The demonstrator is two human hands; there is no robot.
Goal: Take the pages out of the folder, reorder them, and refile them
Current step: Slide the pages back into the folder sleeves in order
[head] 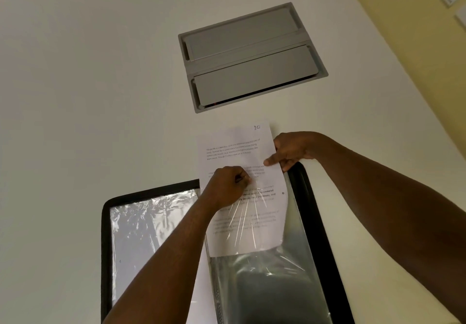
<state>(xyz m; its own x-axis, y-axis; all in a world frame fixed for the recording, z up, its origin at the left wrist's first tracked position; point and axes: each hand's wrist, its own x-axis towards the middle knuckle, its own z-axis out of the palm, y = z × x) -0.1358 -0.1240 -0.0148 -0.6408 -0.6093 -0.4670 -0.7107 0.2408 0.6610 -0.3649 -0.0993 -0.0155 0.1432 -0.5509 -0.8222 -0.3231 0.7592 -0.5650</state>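
On the left, near side of the white table lies the open folder, its black border framing a clear plastic sleeve on the left leaf that looks empty, though glare makes that hard to confirm.

Moving right, the left hand sits at the folder's middle, fingers curled and pinching the mouth of the right-hand sleeve; the plastic puckers into tight radiating creases under its grip.

The page, printed text with a handwritten "10" at its far right corner, is halfway in that sleeve: its near part lies under the plastic, its far part sticks out onto the table toward the grey cable hatch set into the tabletop (both hatch flaps look closed).

Further right, the right hand grasps the page's right edge, the thumb on top and the other fingers curled beneath.

Whether the sheet is coming out or going in cannot be told from this view alone. Only this one page is in sight; no loose stack shows anywhere on the table. Judging from that, the work is either at its very start or near its close, and this sheet's sliding is the step in hand.
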